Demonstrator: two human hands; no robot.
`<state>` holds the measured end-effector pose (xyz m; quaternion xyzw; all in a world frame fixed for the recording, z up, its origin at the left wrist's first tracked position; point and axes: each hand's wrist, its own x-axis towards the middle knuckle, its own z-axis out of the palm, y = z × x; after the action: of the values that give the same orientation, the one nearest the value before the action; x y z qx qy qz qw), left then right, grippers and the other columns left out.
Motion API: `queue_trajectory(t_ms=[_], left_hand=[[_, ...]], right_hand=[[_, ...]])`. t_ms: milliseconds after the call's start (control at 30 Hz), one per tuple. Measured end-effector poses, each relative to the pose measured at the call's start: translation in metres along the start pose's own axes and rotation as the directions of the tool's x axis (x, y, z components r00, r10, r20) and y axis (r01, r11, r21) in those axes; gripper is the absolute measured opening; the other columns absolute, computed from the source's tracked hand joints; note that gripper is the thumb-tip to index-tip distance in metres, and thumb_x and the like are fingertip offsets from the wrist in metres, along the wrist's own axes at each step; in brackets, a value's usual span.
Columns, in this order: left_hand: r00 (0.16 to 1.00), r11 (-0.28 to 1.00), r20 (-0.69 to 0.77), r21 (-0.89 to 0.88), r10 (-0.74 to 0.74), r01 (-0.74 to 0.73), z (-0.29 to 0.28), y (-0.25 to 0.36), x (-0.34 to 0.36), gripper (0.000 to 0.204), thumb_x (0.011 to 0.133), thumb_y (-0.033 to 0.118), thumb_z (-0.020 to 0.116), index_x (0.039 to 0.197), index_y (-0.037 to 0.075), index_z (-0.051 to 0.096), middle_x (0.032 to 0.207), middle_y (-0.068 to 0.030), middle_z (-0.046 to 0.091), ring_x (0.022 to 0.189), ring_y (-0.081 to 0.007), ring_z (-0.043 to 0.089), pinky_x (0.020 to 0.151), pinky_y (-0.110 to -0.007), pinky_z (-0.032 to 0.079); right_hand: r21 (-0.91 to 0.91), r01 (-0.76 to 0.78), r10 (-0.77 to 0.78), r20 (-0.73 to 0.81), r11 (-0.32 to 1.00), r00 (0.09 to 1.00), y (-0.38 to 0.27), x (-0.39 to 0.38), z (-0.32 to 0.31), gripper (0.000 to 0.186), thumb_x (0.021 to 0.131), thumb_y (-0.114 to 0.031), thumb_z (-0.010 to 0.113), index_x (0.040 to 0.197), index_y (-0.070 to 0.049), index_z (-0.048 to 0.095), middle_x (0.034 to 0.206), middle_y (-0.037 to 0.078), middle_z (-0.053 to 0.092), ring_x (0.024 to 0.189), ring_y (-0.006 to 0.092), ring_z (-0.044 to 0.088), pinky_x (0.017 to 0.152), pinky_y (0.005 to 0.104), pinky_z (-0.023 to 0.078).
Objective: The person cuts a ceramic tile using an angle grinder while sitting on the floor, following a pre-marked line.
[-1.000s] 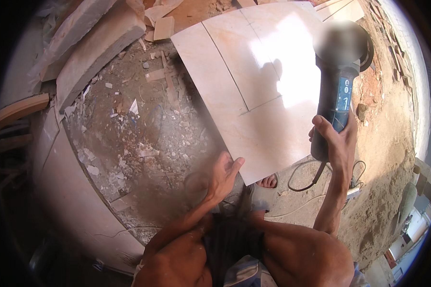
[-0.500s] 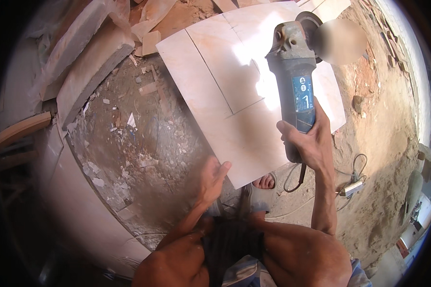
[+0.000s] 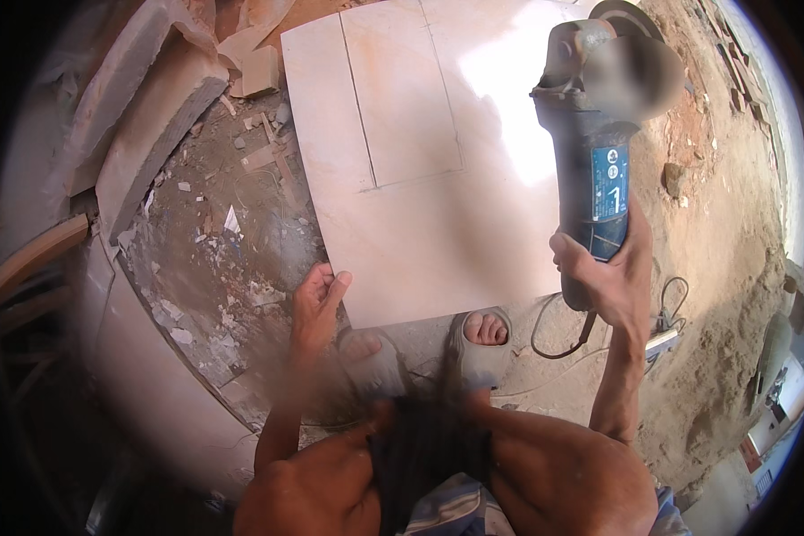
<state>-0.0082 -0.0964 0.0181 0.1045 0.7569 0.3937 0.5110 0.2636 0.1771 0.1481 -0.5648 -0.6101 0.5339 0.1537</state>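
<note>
Harsh sunlight glares off the tile (rim dark, fisheye-bent).

One large pale floor tile, one blue angle grinder, two hands, two sandalled feet, and several stone slabs stacked at left

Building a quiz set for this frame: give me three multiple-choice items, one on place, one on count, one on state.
1. Where is the left hand?
A. at the near left corner of the tile
B. on the grinder
C. on the rubble

2. How many hands grip the angle grinder?
A. none
B. one
C. two

3. How is the grinder's disc held?
A. lifted above the tile
B. lying on the ground
C. buried in sand

Answers: 1 A, its fingers rest by that corner; 2 B, only the right hand wraps the body; 3 A, the grinder is raised in the air, head pointing away.
</note>
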Motion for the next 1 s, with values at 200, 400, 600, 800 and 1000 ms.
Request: queue_trajectory(t_ms=[200, 400, 600, 800, 1000], left_hand=[[0.979, 0.997, -0.190, 0.029, 0.072, -0.068, -0.051, -0.009, 0.052, 0.041, 0.108, 0.027, 0.076, 0.134, -0.004, 0.069, 0.108, -0.0078, 0.077, 0.098, -0.0105, 0.069, 0.089, -0.027, 0.055], [0.943, 0.985, -0.286, 0.063, 0.171, -0.160, -0.088, 0.033, 0.098, 0.046, 0.106, 0.030, 0.079, 0.134, -0.005, 0.073, 0.112, -0.0072, 0.078, 0.100, -0.0102, 0.069, 0.091, -0.025, 0.055], [0.921, 0.947, -0.224, 0.122, 0.319, -0.299, -0.097, 0.049, 0.168, 0.041, 0.106, 0.030, 0.078, 0.130, -0.003, 0.076, 0.108, -0.0078, 0.078, 0.095, -0.0099, 0.070, 0.084, -0.025, 0.055], [0.839, 0.830, -0.258, 0.444, 0.479, -0.337, -0.111, 0.096, 0.230, 0.048, 0.109, 0.046, 0.068, 0.127, 0.003, 0.078, 0.111, -0.0132, 0.081, 0.105, -0.0217, 0.073, 0.099, -0.039, 0.050], [0.594, 0.626, -0.395, 0.740, 0.701, -0.246, -0.069, 0.100, 0.246, 0.061, 0.108, 0.064, 0.057, 0.119, 0.008, 0.079, 0.113, -0.0190, 0.080, 0.121, -0.0375, 0.068, 0.110, -0.054, 0.035]], right_hand=[[0.018, -0.010, 0.010, 0.000, 1.000, 1.000, 0.005, -0.001, 0.005, 0.071, 0.073, -0.025, 0.090, 0.131, 0.005, 0.063, 0.095, 0.012, 0.074, 0.074, 0.0189, 0.073, 0.070, 0.0326, 0.061], [0.055, -0.033, 0.034, -0.016, 0.998, 0.999, -0.002, -0.003, 0.010, 0.069, 0.074, -0.030, 0.092, 0.127, 0.004, 0.064, 0.088, 0.011, 0.074, 0.070, 0.0206, 0.074, 0.067, 0.0350, 0.063], [-0.035, 0.023, -0.029, -0.184, 0.999, 0.982, -0.009, -0.003, 0.005, 0.071, 0.074, -0.041, 0.092, 0.122, 0.003, 0.064, 0.084, 0.012, 0.072, 0.066, 0.0226, 0.073, 0.063, 0.0377, 0.062], [-0.099, 0.022, -0.045, -0.230, 0.995, 0.972, -0.013, -0.002, 0.006, 0.078, 0.074, -0.053, 0.090, 0.120, 0.005, 0.065, 0.087, 0.013, 0.070, 0.067, 0.0207, 0.070, 0.062, 0.0367, 0.059], [-0.002, 0.036, -0.036, -0.118, 0.999, 0.992, -0.012, -0.005, 0.020, 0.068, 0.076, -0.034, 0.092, 0.126, 0.002, 0.062, 0.087, 0.012, 0.073, 0.068, 0.0226, 0.074, 0.065, 0.0370, 0.063]])
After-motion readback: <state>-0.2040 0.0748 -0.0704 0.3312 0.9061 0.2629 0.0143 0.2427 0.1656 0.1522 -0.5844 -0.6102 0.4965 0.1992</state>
